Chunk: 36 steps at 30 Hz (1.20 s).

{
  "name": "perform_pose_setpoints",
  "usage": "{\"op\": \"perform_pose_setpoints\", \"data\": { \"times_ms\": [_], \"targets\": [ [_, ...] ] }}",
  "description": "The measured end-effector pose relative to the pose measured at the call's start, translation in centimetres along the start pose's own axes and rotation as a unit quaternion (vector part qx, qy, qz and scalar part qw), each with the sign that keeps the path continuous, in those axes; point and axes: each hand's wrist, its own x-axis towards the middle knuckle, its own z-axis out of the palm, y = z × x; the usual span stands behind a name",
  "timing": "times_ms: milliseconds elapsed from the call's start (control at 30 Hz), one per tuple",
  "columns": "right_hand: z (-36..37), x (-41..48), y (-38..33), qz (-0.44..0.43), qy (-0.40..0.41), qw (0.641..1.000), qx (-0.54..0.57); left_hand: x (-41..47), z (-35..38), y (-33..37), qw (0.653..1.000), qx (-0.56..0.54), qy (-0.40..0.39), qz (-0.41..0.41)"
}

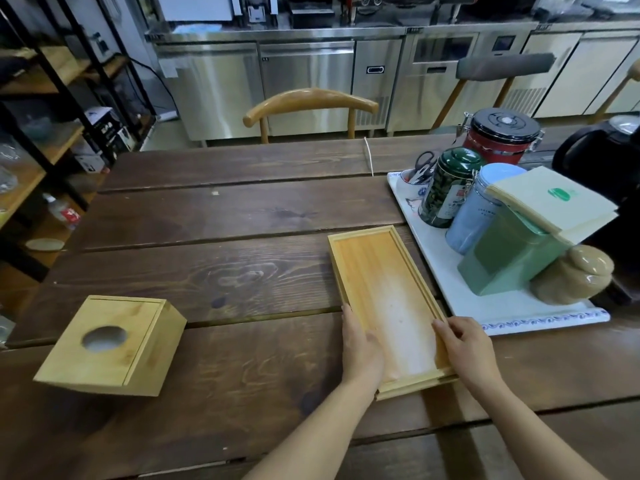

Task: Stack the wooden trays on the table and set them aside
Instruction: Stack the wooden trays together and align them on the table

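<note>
A long, shallow wooden tray (pixel 384 285) of light wood lies on the dark plank table (pixel 225 216), right of centre, its long side running away from me. A second rim edge shows under its near end, so it looks like a stack of two. My left hand (pixel 360 348) grips the near left side of the tray, fingers along the rim. My right hand (pixel 465 348) holds the near right corner, fingertips over the rim.
A wooden tissue box (pixel 110 344) with an oval hole sits at the near left. A white serving tray (pixel 502 311) just right of the wooden tray carries tins, jars and paper napkins. A black kettle (pixel 602 157) stands far right. A chair (pixel 311 102) faces the far edge.
</note>
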Motion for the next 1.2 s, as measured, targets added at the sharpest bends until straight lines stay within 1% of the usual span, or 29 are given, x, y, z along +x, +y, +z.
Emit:
{"op": "perform_pose_setpoints", "data": {
  "times_ms": [100, 300, 533, 733, 1000, 1100, 1167, 1200],
  "targets": [
    [-0.1, 0.0, -0.5, 0.025, -0.041, 0.998, 0.044, 0.3, -0.4, -0.7, 1.000, -0.019, -0.010, 0.021],
    [-0.4, 0.0, -0.8, 0.034, -0.113, 0.987, 0.111, 0.0, -0.5, -1.3, 0.996, -0.075, -0.043, 0.007],
    [-0.6, -0.4, -1.1, 0.031, -0.138, 0.980, 0.138, 0.1, -0.6, -1.5, 0.993, -0.109, -0.052, 0.009],
    [-0.9, -0.6, -1.4, 0.036, -0.144, 0.978, 0.145, 0.0, -0.6, -1.7, 0.993, -0.105, -0.053, 0.016],
    [-1.0, -0.6, -1.0, 0.038, -0.165, 0.969, 0.180, -0.8, -1.1, -2.6, 0.994, -0.048, -0.077, 0.068],
    [-1.4, -0.9, -0.3, 0.022, -0.180, 0.964, 0.196, -1.5, -1.9, -2.3, 0.984, 0.033, -0.095, 0.148],
    [-2.2, -1.3, 0.2, -0.016, -0.215, 0.959, 0.182, -1.9, -2.9, -2.8, 0.964, 0.109, -0.133, 0.202],
    [-2.6, -1.5, 0.6, -0.038, -0.235, 0.959, 0.156, -1.9, -3.4, -3.2, 0.952, 0.149, -0.152, 0.220]
  ]
}}
